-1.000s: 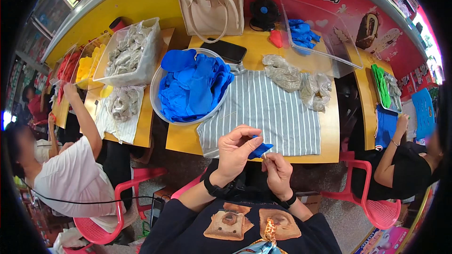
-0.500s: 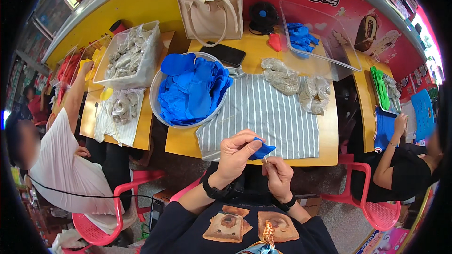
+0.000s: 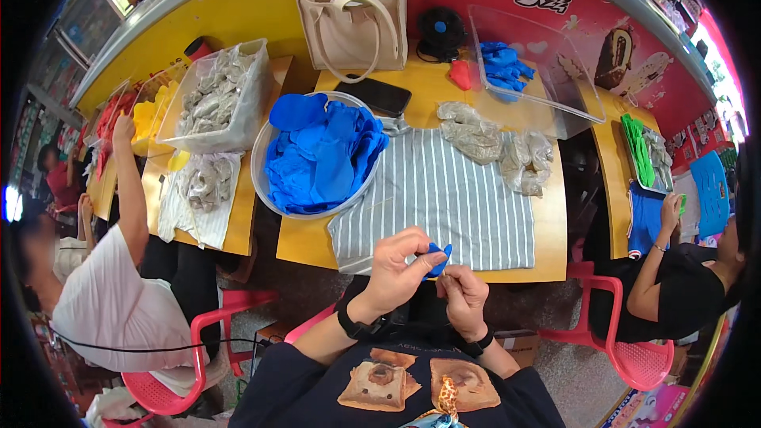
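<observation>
Just in front of the table's near edge, my left hand [image 3: 400, 264] is closed in a pinch on a small, limp blue piece [image 3: 437, 260] that looks like thin, soft material. Close beside it, my right hand [image 3: 464, 296] is closed, its fingertips at the lower end of the blue piece. Something thin and pale shows at those fingertips, too small to name. Beyond my hands lies a grey-and-white striped cloth [image 3: 444, 206]. Left of the cloth stands a round, clear tub [image 3: 260, 185] heaped with similar blue pieces [image 3: 325, 154].
Grey-filled clear bags [image 3: 469, 133] lie on the cloth's far right. Behind are a clear bin [image 3: 555, 107] with blue pieces, a red piece [image 3: 460, 74], a black fan [image 3: 441, 32], a phone [image 3: 374, 97] and a beige bag [image 3: 349, 47]. Co-workers sit at both sides.
The blue piece between my hands has shifted slightly left and looks more bunched up. The co-worker at left leans forward, arm farther over the bins.
</observation>
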The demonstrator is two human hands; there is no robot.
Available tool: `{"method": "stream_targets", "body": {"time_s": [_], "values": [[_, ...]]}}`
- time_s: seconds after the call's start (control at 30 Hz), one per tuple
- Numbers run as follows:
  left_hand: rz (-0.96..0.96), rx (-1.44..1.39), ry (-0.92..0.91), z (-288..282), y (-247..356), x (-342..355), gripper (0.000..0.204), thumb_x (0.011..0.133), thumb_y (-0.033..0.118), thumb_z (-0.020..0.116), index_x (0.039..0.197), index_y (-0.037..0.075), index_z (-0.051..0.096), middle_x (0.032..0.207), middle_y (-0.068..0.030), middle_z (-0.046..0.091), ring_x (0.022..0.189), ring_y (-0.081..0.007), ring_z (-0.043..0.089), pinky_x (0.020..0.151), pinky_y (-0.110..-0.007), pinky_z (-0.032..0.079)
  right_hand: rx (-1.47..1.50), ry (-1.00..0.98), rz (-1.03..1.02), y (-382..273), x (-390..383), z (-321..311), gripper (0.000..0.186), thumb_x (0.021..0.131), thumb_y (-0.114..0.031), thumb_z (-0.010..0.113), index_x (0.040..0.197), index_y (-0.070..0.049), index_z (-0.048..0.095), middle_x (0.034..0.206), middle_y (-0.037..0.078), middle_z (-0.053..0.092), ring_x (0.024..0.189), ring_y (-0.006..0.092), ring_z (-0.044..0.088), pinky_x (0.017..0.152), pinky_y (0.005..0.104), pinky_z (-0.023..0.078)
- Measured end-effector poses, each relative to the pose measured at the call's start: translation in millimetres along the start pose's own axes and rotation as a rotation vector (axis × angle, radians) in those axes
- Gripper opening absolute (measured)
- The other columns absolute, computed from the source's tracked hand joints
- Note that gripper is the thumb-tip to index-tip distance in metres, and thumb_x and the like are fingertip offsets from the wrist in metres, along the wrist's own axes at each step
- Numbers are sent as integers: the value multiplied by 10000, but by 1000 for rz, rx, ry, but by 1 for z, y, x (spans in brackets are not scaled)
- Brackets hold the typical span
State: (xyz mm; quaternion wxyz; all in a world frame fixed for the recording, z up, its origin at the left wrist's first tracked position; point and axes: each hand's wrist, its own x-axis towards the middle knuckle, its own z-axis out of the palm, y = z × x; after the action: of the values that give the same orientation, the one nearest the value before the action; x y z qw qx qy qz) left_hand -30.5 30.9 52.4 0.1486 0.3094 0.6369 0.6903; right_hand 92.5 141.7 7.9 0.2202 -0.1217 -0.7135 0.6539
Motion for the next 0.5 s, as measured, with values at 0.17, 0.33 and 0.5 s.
{"method": "stream_targets", "body": {"time_s": [0.17, 0.33, 0.5], "values": [[-180, -368, 186, 6, -16, -10, 38, 837, -16, 674, 808, -38, 663, 744, -29, 599, 664, -68, 553, 584, -217, 433, 8, -40, 119, -5, -1, -1, 71, 901, 44, 522, 913, 27, 590, 650, 38, 558, 587, 91, 538, 554, 224, 425], [-168, -622, 335, 15, -23, -12, 48, 853, 3, 682, 899, -11, 678, 852, -36, 644, 712, -68, 576, 650, -199, 454, 217, 24, 193, -1, -3, 1, 91, 936, 4, 516, 950, 5, 606, 685, 9, 574, 590, 49, 502, 522, 194, 373], [-137, -654, 324, 20, -30, -19, 54, 862, -17, 665, 910, 2, 676, 891, -44, 650, 813, -84, 597, 740, -223, 469, 409, 125, 297, 2, -1, 10, 101, 960, -35, 524, 982, -8, 619, 713, -8, 579, 587, 24, 486, 505, 172, 345]]}}
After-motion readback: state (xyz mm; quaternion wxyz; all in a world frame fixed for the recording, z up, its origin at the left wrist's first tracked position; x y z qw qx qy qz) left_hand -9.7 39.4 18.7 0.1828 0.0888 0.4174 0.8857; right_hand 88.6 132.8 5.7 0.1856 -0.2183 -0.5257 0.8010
